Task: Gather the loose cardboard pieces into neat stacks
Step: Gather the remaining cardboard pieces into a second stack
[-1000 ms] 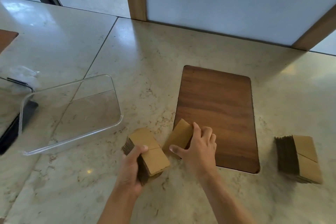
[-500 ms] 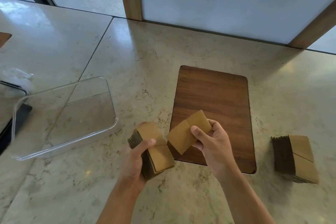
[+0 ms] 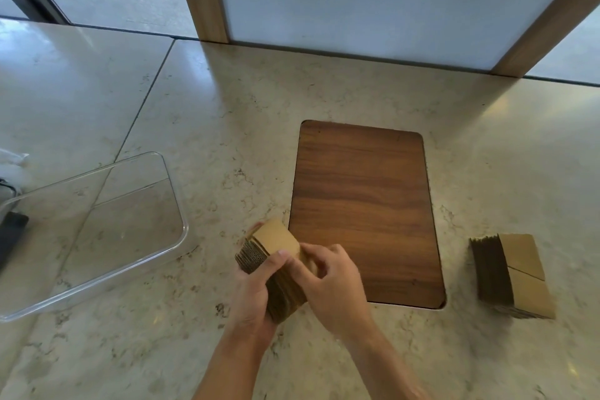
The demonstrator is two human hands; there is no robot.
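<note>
The single cardboard piece no longer hangs apart in the right hand; it now lies on the held stack, both hands closed together, just off the wooden board's near-left corner.

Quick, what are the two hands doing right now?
Left hand: closed around the cardboard stack, holding it up.
Right hand: fingers curled onto the same stack, pressing on its top piece.

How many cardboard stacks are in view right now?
2: one stack gripped between the left hand and right hand, one stack resting on the counter at right. No loose pieces visible.
</note>
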